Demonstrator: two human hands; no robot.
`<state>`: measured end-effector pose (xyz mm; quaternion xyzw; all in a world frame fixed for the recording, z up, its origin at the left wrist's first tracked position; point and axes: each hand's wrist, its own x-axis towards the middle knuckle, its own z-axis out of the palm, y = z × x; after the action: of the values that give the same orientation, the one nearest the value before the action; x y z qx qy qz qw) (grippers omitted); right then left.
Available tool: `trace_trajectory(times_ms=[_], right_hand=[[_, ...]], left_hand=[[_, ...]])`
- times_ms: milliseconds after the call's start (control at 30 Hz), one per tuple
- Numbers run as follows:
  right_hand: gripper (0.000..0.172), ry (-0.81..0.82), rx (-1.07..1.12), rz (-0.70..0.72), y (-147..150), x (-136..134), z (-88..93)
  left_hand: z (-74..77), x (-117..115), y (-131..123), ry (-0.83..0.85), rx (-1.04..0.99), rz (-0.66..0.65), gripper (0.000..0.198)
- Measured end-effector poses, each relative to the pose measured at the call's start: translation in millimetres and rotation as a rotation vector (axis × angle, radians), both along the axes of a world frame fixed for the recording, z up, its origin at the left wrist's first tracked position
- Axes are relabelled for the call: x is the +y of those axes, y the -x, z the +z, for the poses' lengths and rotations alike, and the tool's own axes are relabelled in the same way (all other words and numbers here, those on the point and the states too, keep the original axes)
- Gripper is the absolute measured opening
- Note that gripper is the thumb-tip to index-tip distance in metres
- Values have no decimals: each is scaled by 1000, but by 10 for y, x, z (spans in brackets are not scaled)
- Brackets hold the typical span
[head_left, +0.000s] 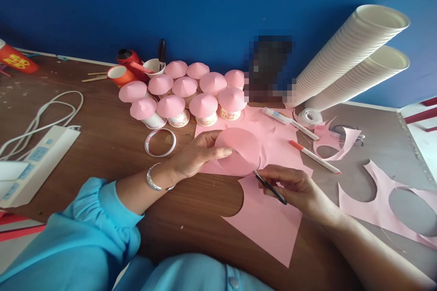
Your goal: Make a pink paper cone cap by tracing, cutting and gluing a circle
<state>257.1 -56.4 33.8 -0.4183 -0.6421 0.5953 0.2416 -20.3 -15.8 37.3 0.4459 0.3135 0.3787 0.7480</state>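
A round pink paper disc (239,150) is pinched at its left edge by the closed fingers of the left hand (196,154). A thin dark tool (271,187) is gripped by the curled fingers of the right hand (295,188), with its tip set just beside the disc's rim. A pink paper sheet (269,223) is laid on the brown wooden desk (112,141) under the right fingers. Pink-capped paper cups (191,95) are grouped beyond the left fingers.

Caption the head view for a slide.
Left hand rests on a pink paper circle; right hand holds a thin dark tool.
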Motion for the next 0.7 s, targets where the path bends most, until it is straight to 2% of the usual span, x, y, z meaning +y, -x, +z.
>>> trace_trajectory(times_ms=[300, 700], right_hand=[[30, 41, 32, 18, -58, -30, -90], [31, 62, 36, 25, -36, -38, -48]], left_hand=[[7, 3, 6, 29, -30, -34, 24], [19, -3, -11, 75, -32, -15, 23]])
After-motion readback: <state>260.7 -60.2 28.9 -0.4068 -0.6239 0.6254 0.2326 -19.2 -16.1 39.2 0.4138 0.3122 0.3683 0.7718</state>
